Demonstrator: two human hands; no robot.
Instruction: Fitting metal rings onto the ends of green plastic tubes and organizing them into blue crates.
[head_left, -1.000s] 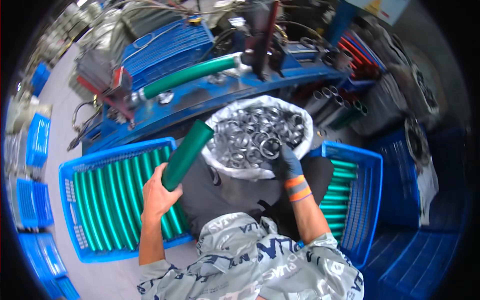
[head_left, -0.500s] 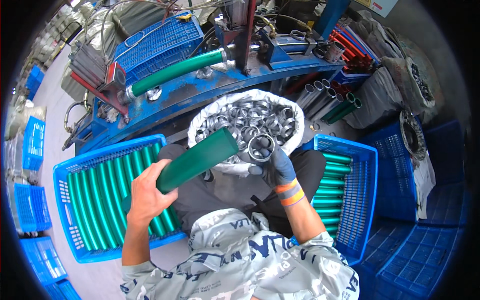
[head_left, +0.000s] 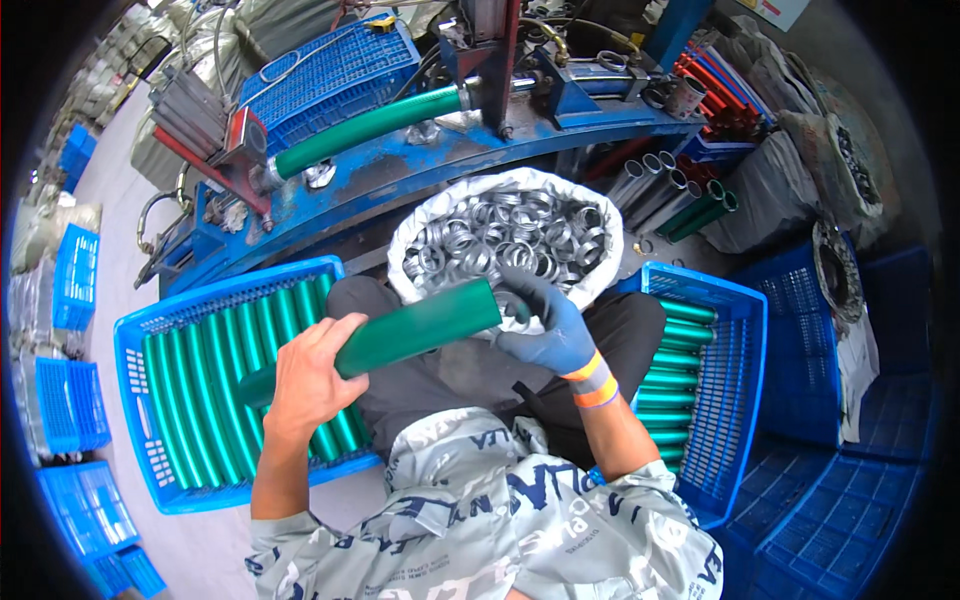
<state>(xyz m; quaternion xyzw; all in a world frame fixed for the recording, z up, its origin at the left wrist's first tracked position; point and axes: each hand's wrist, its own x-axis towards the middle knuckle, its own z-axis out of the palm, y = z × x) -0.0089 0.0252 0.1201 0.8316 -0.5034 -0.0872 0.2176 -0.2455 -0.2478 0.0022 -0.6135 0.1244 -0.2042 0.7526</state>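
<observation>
My bare left hand [head_left: 315, 375] is closed around a green metal tube [head_left: 420, 328], which slants up to the right across my lap. At the tube's right end my right hand [head_left: 556, 335], in a blue-grey glove with an orange cuff, grips a silver metal ring [head_left: 512, 308]. The ring is at the tube's mouth; the fingers partly cover it, and I cannot tell whether it sits over the edge. Just beyond my hands stands a white sack [head_left: 405, 245] with its rim rolled down, full of loose metal rings [head_left: 500, 225].
To my left is a blue crate [head_left: 135, 370] of green tubes; another blue crate [head_left: 750, 400] with green tubes stands to my right. Ahead, a blue machine bench [head_left: 340, 205] holds a clamped green tube [head_left: 370, 130]. More tubes [head_left: 665, 190] stand beyond the sack, at the right.
My right hand has brought the ring from over the sack's near edge to the tube's right end. The tube has tilted flatter and shifted slightly right. The view has shifted a little.
</observation>
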